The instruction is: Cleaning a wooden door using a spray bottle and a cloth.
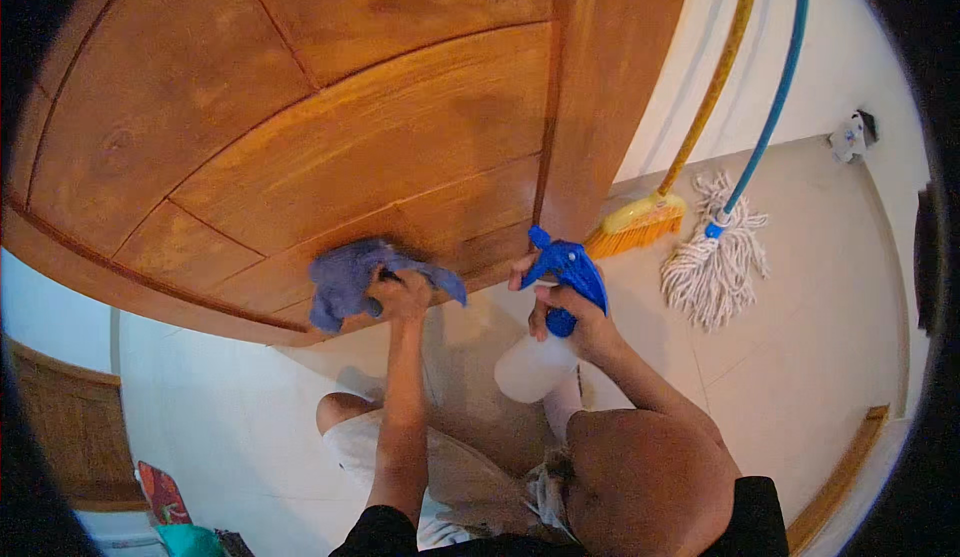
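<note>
My left hand point(405, 294) grips a bunched blue-grey cloth point(341, 283) against the lower part of a wooden panelled door point(360, 144). Part of the cloth trails out to the right of my fingers. In my right hand point(581, 313) is a spray bottle with a blue trigger head point(570, 268) and a whitish body point(534, 369). Some of my fingers lie at its trigger, and the nozzle points towards the door. The bottle is tilted, its base towards my legs.
Right of the door, a broom point(645, 216) with orange bristles and a string mop point(712, 272) with a blue handle lean on the white wall point(817, 69). A small white object point(851, 137) sits in the corner. Green and red items point(187, 538) lie at lower left on the tiled floor point(225, 407).
</note>
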Motion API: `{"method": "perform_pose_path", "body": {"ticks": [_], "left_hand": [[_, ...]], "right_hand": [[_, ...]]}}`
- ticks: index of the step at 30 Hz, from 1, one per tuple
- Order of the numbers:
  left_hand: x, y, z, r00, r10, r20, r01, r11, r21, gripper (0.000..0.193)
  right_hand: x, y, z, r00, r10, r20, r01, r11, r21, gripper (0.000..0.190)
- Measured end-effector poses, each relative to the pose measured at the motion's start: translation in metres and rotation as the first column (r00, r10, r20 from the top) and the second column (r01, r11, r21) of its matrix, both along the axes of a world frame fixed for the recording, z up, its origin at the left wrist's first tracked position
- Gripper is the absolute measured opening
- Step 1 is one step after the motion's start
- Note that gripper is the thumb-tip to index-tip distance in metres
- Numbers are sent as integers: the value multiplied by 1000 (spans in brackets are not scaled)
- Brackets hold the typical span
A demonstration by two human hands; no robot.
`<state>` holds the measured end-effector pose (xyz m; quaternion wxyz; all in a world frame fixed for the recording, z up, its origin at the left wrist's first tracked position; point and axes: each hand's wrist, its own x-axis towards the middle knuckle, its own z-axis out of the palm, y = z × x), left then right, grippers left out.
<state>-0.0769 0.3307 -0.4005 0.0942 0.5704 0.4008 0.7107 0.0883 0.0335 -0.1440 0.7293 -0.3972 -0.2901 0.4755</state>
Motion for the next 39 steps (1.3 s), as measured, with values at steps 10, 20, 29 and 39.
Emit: {"method": "perform_pose_path", "body": {"ticks": [10,20,29,39], "left_hand": [[97,-121,104,576,-763,-292,664,646,-378,12],[129,-129,133,311,-893,324,821,81,-565,17],[122,-132,176,769,-626,129,635,727,-263,17],[97,-85,132,823,250,-511,-106,950,294,16]], "right_hand": [[21,35,-2,971,123,207,-117,992,-40,21],[17,-1,-6,981,1,196,29,988,-152,25],[10,-24,-26,994,-102,-40,95,984,-151,28],[6,-19,-40,990,-136,-37,131,986,-103,28]]}}
